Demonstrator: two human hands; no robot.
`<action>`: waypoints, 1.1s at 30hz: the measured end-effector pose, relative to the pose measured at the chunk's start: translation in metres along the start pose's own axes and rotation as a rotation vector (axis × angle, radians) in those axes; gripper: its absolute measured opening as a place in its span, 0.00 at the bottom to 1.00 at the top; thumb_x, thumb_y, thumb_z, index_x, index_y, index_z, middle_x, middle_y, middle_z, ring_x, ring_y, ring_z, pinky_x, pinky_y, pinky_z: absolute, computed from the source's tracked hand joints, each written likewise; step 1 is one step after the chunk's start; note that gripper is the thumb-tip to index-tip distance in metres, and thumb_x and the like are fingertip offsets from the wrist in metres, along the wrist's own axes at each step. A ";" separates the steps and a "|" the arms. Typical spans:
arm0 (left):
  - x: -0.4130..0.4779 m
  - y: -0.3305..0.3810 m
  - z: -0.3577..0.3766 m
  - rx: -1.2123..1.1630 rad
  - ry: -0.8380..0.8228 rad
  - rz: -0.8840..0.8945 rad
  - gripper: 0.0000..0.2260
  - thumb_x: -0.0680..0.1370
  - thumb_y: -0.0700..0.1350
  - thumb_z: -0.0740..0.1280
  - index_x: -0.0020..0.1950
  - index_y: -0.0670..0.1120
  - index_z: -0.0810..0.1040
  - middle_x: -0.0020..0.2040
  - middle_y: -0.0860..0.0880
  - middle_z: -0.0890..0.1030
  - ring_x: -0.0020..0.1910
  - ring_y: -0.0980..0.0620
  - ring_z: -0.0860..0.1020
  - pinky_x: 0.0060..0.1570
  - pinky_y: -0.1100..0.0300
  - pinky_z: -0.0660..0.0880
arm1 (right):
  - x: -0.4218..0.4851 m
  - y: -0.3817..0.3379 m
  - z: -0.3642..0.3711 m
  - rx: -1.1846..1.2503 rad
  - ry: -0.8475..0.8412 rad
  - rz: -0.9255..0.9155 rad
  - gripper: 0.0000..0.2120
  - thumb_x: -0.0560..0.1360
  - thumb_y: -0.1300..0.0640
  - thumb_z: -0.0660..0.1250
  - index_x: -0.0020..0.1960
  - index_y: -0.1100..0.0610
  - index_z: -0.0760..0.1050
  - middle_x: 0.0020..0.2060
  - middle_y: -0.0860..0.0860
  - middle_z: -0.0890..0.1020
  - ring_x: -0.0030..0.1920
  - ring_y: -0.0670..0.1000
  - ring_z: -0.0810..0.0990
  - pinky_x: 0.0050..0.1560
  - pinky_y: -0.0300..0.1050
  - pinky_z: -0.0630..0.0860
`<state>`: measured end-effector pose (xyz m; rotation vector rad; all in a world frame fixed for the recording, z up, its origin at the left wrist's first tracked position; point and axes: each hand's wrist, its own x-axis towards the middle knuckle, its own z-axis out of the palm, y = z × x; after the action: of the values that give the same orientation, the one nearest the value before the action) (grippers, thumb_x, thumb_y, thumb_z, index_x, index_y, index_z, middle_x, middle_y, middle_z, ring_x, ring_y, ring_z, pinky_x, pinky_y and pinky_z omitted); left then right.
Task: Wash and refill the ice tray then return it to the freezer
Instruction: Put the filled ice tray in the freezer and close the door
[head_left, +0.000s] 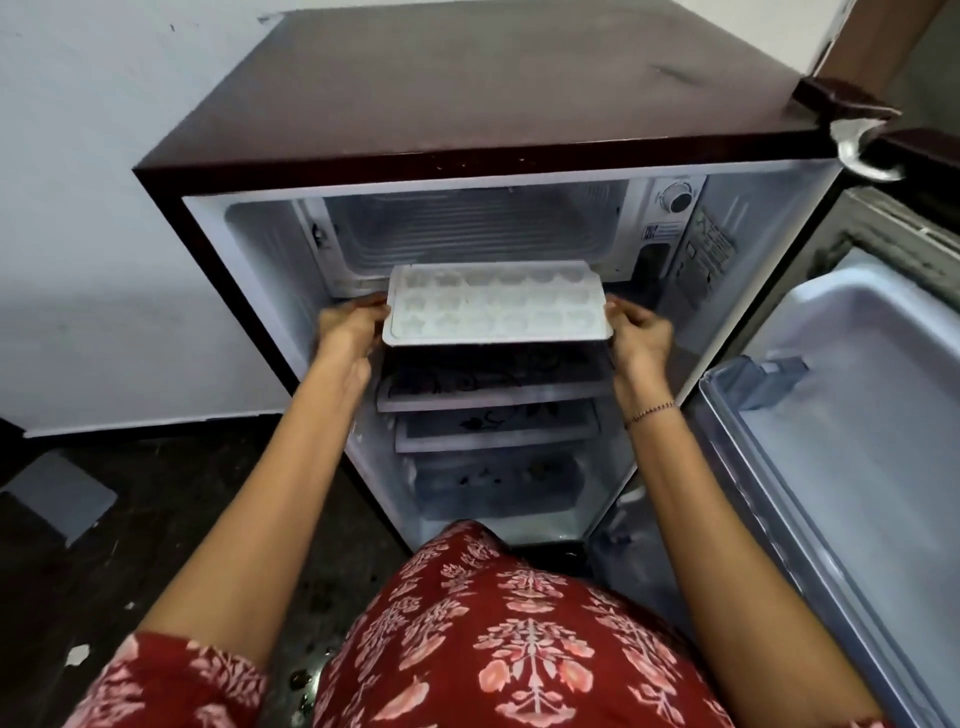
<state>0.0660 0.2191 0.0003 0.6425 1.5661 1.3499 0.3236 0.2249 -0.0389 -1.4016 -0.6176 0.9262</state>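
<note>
**Plainly at the freezer mouth: ice tray held in both hands**

The white ice tray (496, 306) is held roughly level just in front of the freezer compartment (467, 228). Its far long edge is at the compartment's threshold and the rest is out in front of it. One short end is gripped by the left hand (350, 325) and the other by the right hand (641, 332), with fingers curled round the rim at each side. Below the compartment the patterned shelves (493, 389) can be seen, and to its right the fridge door (857, 389) stands wide open.

Progress can only be judged, not read off. If the tray has been filled, washing and refilling are done. What is left is sliding it fully into the compartment, letting go and shutting the door. If it is unfilled, the whole task lies ahead. The direction of travel cannot be told from this view.

The tray is a pale, rigid plastic moulding with a flat rim and three rows of shaped cells, some star-like. The cells look whitish and cloudy, and whether water, ice or nothing is held in them cannot be made out.
</note>
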 end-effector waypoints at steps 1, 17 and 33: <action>0.006 0.003 0.003 -0.018 -0.002 0.002 0.14 0.76 0.30 0.64 0.61 0.35 0.76 0.55 0.39 0.81 0.26 0.60 0.78 0.30 0.67 0.76 | 0.007 -0.005 0.006 -0.014 0.006 -0.011 0.11 0.75 0.65 0.66 0.56 0.67 0.78 0.45 0.54 0.80 0.42 0.47 0.79 0.41 0.30 0.76; 0.090 0.022 0.038 -0.009 0.031 -0.031 0.06 0.78 0.34 0.62 0.52 0.42 0.75 0.52 0.43 0.76 0.42 0.49 0.77 0.39 0.60 0.75 | 0.073 -0.018 0.058 -0.247 -0.022 -0.097 0.11 0.75 0.64 0.67 0.57 0.65 0.78 0.57 0.61 0.80 0.58 0.56 0.78 0.57 0.40 0.74; 0.056 -0.029 0.065 1.068 0.141 0.750 0.27 0.81 0.53 0.53 0.76 0.39 0.55 0.77 0.39 0.54 0.76 0.43 0.52 0.75 0.52 0.52 | 0.050 0.008 0.066 -0.864 -0.163 -0.768 0.26 0.82 0.53 0.53 0.75 0.64 0.55 0.76 0.60 0.56 0.76 0.58 0.52 0.75 0.44 0.48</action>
<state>0.1056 0.2889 -0.0410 1.9607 2.2474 0.9363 0.2939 0.3015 -0.0474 -1.6112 -1.6683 0.1200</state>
